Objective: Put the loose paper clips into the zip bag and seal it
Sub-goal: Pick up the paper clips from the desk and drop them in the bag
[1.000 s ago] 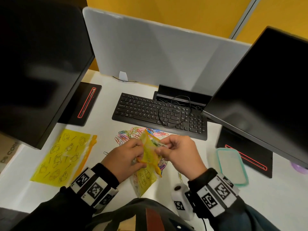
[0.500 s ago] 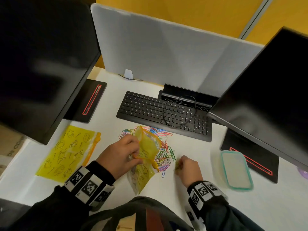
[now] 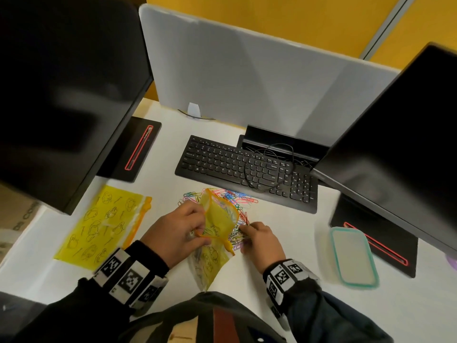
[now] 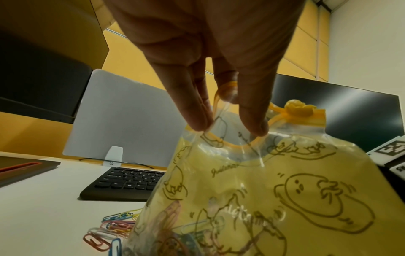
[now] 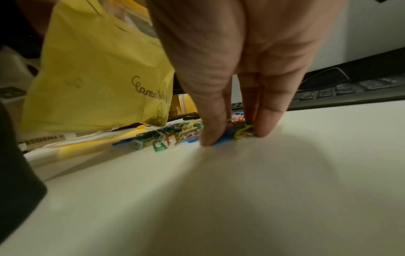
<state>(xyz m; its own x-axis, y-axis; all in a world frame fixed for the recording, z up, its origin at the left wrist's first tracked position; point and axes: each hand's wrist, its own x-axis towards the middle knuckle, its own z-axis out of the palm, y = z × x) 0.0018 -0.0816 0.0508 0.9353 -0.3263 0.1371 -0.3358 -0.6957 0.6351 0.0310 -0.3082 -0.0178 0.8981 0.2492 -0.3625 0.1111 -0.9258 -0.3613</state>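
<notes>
A yellow zip bag point(image 3: 217, 224) point(image 4: 263, 190) point(image 5: 96, 78) with cartoon prints and an orange zip stands upright in mid-desk with its mouth held wide. My left hand point(image 3: 178, 231) point(image 4: 228, 124) pinches the bag's near rim. Some clips lie inside the bag point(image 4: 175, 242). Loose coloured paper clips point(image 3: 237, 199) point(image 5: 175, 133) point(image 4: 109, 230) are spread on the white desk behind and right of the bag. My right hand point(image 3: 257, 233) point(image 5: 232, 135) is down on the desk just right of the bag, thumb and fingers closing round a small bunch of clips.
A second yellow zip bag point(image 3: 103, 226) lies flat at the left. A black keyboard point(image 3: 247, 169) sits behind the clips. A teal-rimmed lid point(image 3: 353, 256) lies at the right. Two monitors point(image 3: 61, 95) overhang both sides, on black bases point(image 3: 133, 149).
My right hand left the bag's mouth, dropped to the desk on the right and moved into the clip pile. The left hand kept the bag held wide.
</notes>
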